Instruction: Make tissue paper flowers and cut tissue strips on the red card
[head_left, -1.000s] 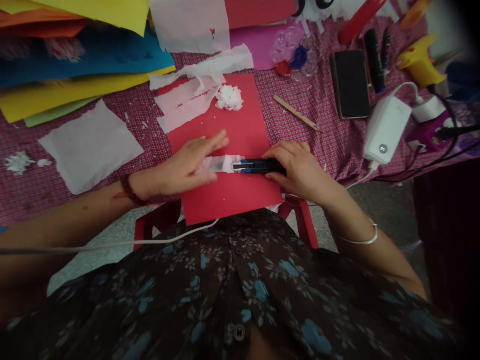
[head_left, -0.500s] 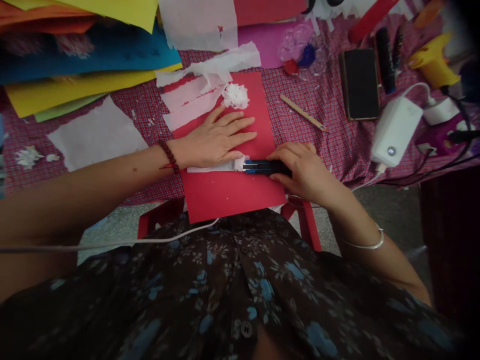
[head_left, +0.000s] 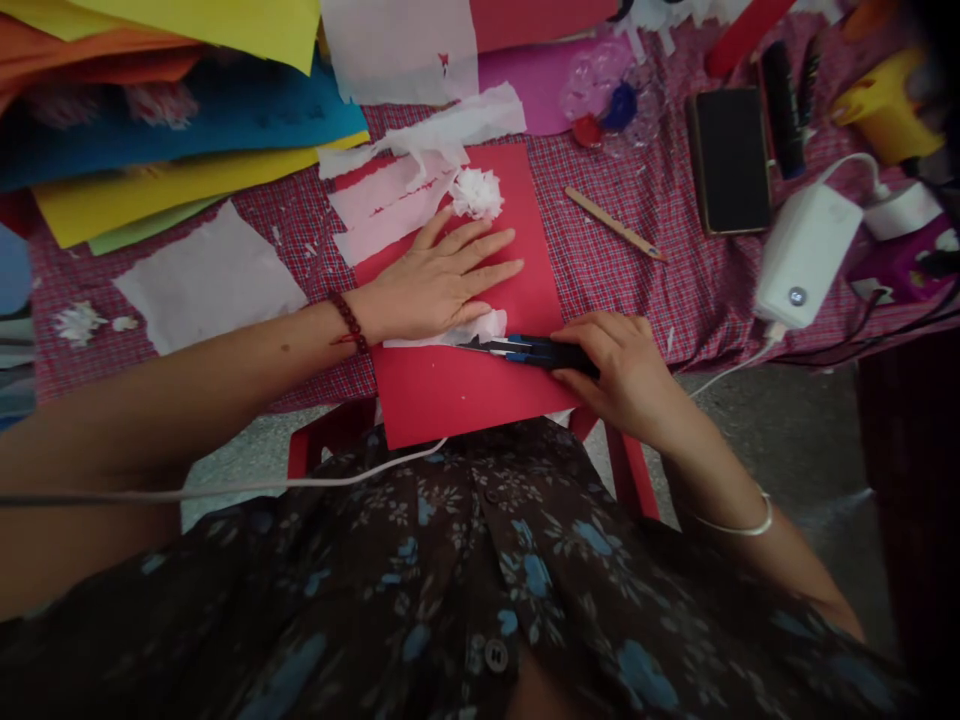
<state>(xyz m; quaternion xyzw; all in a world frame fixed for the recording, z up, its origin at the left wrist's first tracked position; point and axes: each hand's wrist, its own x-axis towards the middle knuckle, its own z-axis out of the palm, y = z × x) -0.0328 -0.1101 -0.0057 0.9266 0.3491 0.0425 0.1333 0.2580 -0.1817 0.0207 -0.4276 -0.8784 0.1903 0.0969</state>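
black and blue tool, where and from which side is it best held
Probably best to take the tool by its thick black end, from the person's right, where the right hand grips it; the slimmer metallic end points left, toward the left hand.

On our tablecloth [head_left: 652, 190], we have a paper puff [head_left: 477, 193] on a card sheet [head_left: 480, 390], with tissue paper [head_left: 214, 275] left of the sheet and a stick [head_left: 615, 223], then a phone [head_left: 730, 160], to the sheet's right.

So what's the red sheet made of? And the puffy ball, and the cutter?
Red sheet: probably card, matt, flat and crisp-edged. Puffy ball: likely thin paper, matt, with crinkled folds. Cutter: dark, smooth handle, perhaps plastic; thin, greyish blade, probably metal.
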